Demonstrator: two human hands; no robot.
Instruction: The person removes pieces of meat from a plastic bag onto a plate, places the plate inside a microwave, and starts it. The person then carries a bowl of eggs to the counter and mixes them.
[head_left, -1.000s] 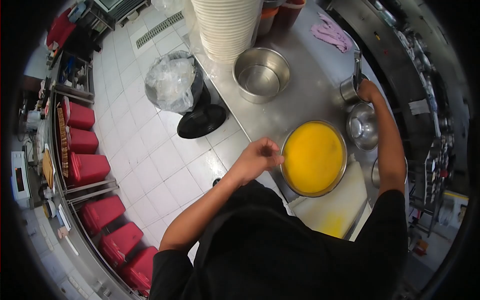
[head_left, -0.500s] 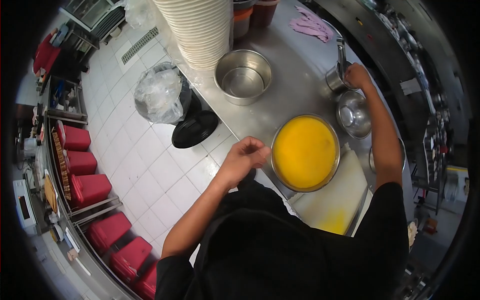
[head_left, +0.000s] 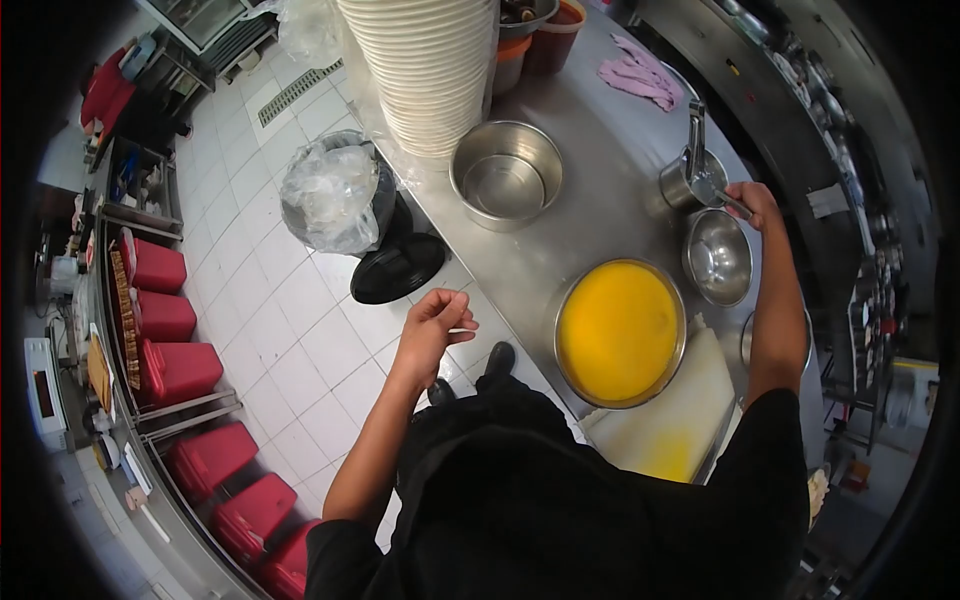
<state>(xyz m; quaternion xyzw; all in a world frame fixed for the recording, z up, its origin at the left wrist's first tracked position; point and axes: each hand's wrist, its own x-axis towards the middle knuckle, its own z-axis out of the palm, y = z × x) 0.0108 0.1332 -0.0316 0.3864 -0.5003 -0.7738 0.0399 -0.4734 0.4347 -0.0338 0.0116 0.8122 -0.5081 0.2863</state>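
My right hand (head_left: 757, 204) is closed on the handle of a metal spoon (head_left: 735, 204), whose head is over a small steel pot (head_left: 679, 186). Another metal handle rises from that pot. Just below sits an empty steel bowl (head_left: 718, 258). My left hand (head_left: 440, 322) hangs over the floor beside the counter edge, fingers curled together, with nothing visible in them. A round steel bowl full of yellow liquid (head_left: 619, 333) rests on the counter, partly by a white cutting board (head_left: 670, 410) with a yellow smear. An empty steel pot (head_left: 506, 176) stands farther up.
Tall stacked white containers (head_left: 420, 80) stand at the counter's far left, near red-brown tubs (head_left: 553, 45). A pink cloth (head_left: 640, 76) lies farther back. On the floor are a lined bin (head_left: 338, 193) and a black lid (head_left: 399, 270). Red bins (head_left: 180, 371) line the left.
My right hand has come back from the small pot with the spoon now showing in it. My left hand has moved away from the yellow bowl, out past the counter edge.
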